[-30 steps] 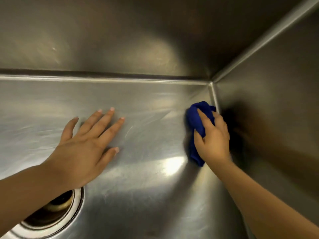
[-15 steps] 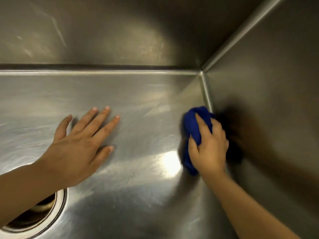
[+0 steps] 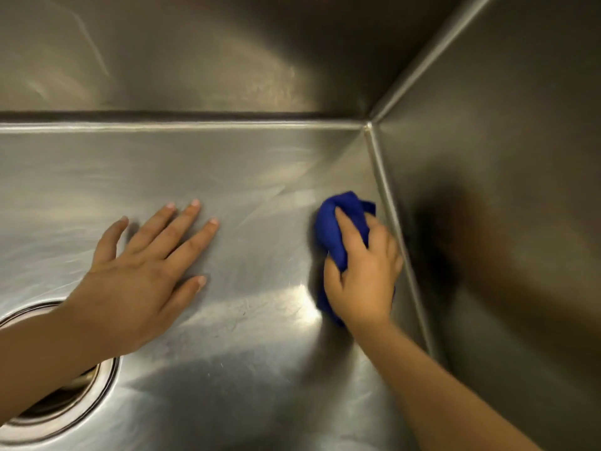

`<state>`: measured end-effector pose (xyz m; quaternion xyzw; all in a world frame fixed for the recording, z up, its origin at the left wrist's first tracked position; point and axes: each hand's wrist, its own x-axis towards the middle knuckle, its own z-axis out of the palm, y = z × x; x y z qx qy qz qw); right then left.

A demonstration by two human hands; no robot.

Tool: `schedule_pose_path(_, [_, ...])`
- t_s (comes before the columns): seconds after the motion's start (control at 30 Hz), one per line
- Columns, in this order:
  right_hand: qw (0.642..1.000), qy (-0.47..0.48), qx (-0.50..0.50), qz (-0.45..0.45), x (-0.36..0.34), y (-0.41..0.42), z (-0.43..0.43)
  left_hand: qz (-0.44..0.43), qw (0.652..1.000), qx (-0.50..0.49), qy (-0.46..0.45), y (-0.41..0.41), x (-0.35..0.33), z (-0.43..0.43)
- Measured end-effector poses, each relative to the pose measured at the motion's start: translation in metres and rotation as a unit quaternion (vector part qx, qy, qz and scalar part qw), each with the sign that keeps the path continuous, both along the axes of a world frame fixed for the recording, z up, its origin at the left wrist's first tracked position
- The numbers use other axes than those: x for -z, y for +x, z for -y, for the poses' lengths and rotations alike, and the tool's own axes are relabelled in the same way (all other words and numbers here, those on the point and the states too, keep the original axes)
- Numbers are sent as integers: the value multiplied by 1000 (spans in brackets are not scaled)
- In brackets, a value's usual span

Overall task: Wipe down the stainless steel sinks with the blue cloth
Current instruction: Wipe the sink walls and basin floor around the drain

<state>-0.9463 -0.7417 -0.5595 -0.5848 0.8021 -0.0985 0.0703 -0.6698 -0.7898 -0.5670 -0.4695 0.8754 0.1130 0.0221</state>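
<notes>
The right hand [image 3: 364, 275] grasps the bunched blue cloth [image 3: 338, 222], which looks soft and light; the left hand [image 3: 136, 271] lies flat and released on the sink [image 3: 260, 177] floor.

Single head-worn wide-angle view, close above the scuffed stainless steel sink [image 3: 260, 164], aimed forward and down toward its far right corner; round steel drain ring [image 3: 105, 382] at lower-left edge.

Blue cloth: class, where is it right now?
Head view, right of centre: the blue cloth is bunched under the right hand on the sink floor, beside the right wall's seam, opposite the flat left hand.
</notes>
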Motion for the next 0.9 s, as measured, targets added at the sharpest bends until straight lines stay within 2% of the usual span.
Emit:
schedule_pose_path(0.1, [1000, 25, 4, 0, 1, 6, -20, 3, 1000, -2, -1, 3, -4, -1])
schedule_pose_path(0.2, [999, 4, -12, -37, -1, 0, 16, 14, 1000, 15, -5, 8, -2, 1])
schedule_pose_path(0.27, [999, 27, 27, -26, -3, 0, 52, 23, 1000, 15, 4, 13, 0, 1])
schedule_pose_path(0.37, [995, 5, 102, -7, -3, 8, 70, 27, 1000, 6, 14, 16, 3, -4])
schedule_pose_path(0.5, [999, -31, 11, 8, 4, 9, 1, 15, 1000, 6, 21, 14, -1, -12])
schedule_pose_path(0.6, [1000, -23, -15, 6, 3, 2, -41, 10, 1000, -3, 23, 13, -8, -13])
schedule_pose_path(0.77, [997, -11, -61, -43, 3, -19, 1, 19, 999, 23, 12, 14, -11, -12])
schedule_pose_path(0.9, [999, 6, 24, -29, 1, -20, 39, 24, 999, 26, 11, 14, -8, -12])
